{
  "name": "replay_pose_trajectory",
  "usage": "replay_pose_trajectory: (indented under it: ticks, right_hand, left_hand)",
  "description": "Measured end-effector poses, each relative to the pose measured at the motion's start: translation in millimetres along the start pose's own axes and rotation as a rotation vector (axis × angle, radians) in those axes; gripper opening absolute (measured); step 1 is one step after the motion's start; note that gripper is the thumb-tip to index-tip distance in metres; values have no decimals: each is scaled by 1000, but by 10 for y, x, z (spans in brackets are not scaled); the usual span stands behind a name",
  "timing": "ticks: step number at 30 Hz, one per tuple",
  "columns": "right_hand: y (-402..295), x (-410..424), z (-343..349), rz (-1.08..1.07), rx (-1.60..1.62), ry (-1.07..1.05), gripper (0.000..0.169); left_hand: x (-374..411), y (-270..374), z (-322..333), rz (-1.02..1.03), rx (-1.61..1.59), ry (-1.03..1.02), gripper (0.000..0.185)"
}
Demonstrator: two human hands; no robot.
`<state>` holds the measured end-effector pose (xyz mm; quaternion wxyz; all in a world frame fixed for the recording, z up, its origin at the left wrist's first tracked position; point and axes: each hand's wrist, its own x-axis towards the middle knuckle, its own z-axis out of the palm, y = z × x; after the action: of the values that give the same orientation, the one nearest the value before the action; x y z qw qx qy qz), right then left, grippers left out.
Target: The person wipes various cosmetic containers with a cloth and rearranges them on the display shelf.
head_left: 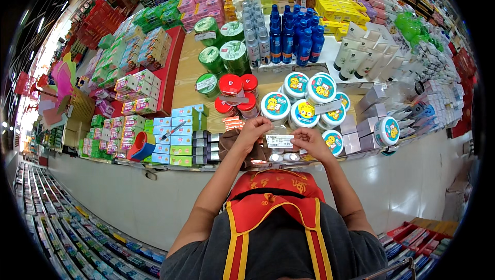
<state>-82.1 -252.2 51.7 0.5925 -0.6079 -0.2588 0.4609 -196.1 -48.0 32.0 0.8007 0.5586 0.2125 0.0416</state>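
My right hand (309, 142) pinches the right end of a white printed price tag (279, 141) in a clear plastic sleeve. Beside the tag's upper left, my left hand (254, 131) has its fingertips together at the sleeve's edge; whether they grip it is unclear. Beyond the hands stand round tubs with teal cartoon lids (275, 106), one bearing a tag, and red-lidded jars (231, 85) with another tag on them. A brown cloth (230, 144) lies under my left forearm. Small white-capped containers (291, 157) sit below the held tag, partly hidden.
Green tubs (233, 51), blue spray bottles (287, 40) and white squeeze tubes (351, 58) stand farther back. To the left are stacked small boxes (181, 130), a pen (173, 130) and a red, blue and yellow tape-like roll (142, 145). A lone tub (386, 131) stands at the right edge.
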Motion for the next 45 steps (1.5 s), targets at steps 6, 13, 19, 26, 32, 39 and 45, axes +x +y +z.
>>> replay_pose_trajectory:
  ticks: [6, 13, 19, 26, 32, 39, 45]
  right_hand:
    - [-59, -15, 38, -27, -2, 35, 20]
    - [-44, -26, 40, -40, -36, 58, 21]
    - [-63, -62, 44, -49, -34, 66, 22]
    - [-8, -81, 38, -83, -83, 98, 23]
    - [-3, -85, 45, -94, -130, 113, 23]
    - [33, -60, 95, -157, -72, 111, 21]
    - [30, -56, 128, -127, -134, 116, 22]
  left_hand:
    - [-43, 56, 12, -5, -12, 15, 6]
    - [-48, 45, -10, -24, -59, -14, 5]
    - [-45, 17, -1, -27, -83, -21, 5]
    - [-83, 13, 37, -7, -47, -37, 5]
    - [-211, 191, 189, 161, -24, -56, 12]
    - [-260, 145, 78, 303, -52, -94, 19]
    - [-431, 372, -259, 470, 70, 75, 20]
